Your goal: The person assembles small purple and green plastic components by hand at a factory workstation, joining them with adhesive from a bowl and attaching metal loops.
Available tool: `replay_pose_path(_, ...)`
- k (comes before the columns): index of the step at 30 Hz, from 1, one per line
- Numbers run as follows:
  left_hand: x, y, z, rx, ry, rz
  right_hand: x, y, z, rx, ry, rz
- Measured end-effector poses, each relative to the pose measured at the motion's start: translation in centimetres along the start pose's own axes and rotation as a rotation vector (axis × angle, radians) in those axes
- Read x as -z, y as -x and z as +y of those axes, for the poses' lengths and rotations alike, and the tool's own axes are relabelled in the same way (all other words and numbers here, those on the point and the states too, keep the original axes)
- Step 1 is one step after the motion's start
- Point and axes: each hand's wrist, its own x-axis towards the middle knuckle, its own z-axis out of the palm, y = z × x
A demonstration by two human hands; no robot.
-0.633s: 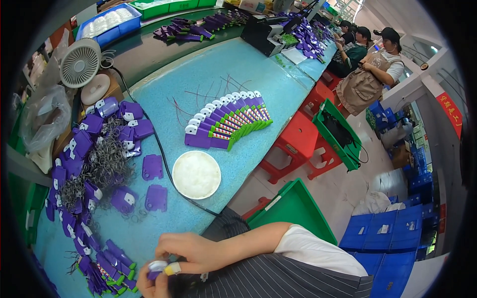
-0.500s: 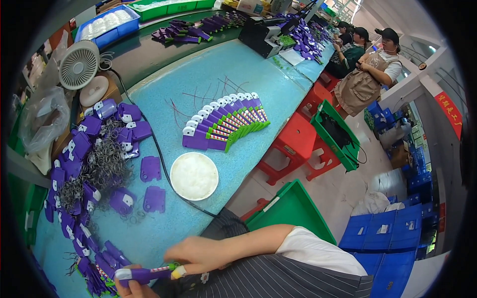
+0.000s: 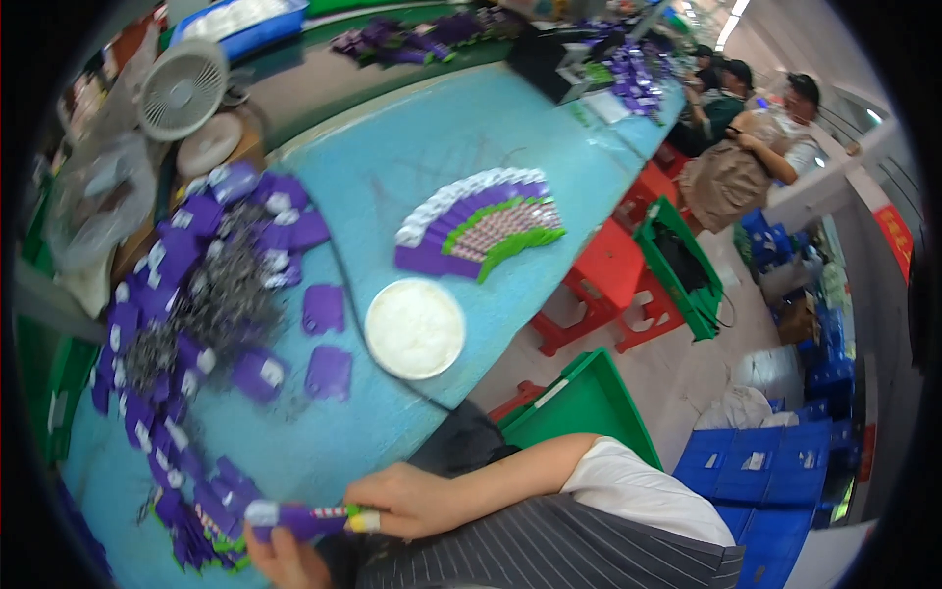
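Note:
Near the lower edge, my left hand [image 3: 287, 560] is closed on the white-tipped end of a purple plastic piece [image 3: 296, 520] with a striped stick and a green end. My right hand [image 3: 410, 499] pinches the green end; one of its fingertips carries a yellow-and-white wrap. Left of the hands lies a pile of similar purple-and-green pieces [image 3: 201, 535]. Farther off, more such pieces form a neat fan [image 3: 491, 228] on the blue table. A round tub of white material [image 3: 414, 329] stands between the fan and my right arm.
Purple covers [image 3: 177, 257] and tangled dark wire rings [image 3: 228, 294] are heaped at left. Two purple covers lie beside a black cable [image 3: 345, 265]. A fan [image 3: 182, 90] stands behind. Right of the table are a green crate [image 3: 584, 407], red stools [image 3: 606, 265] and a person standing [image 3: 746, 157].
My right hand's fingers, raised over the piece before, now close on its green end. The whole view has shifted, so the table's things appear farther right; the picture is blurred.

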Motion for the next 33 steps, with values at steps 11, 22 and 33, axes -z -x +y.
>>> replay_pose_path(11,-2.5,1.0,-0.5,-0.015,-0.081,-0.015,1.0,-2.0,-0.6,-0.161,0.02,-0.061)
replay_pose_path(22,-2.1,-1.7,3.8,-0.396,-0.841,-0.408,2.9,-0.6,-2.1,0.003,0.229,-0.008)
replay_pose_path(33,8.9,-12.1,6.3,-0.442,-1.73,-0.033,20.3,-3.6,0.2,0.126,0.734,0.657)
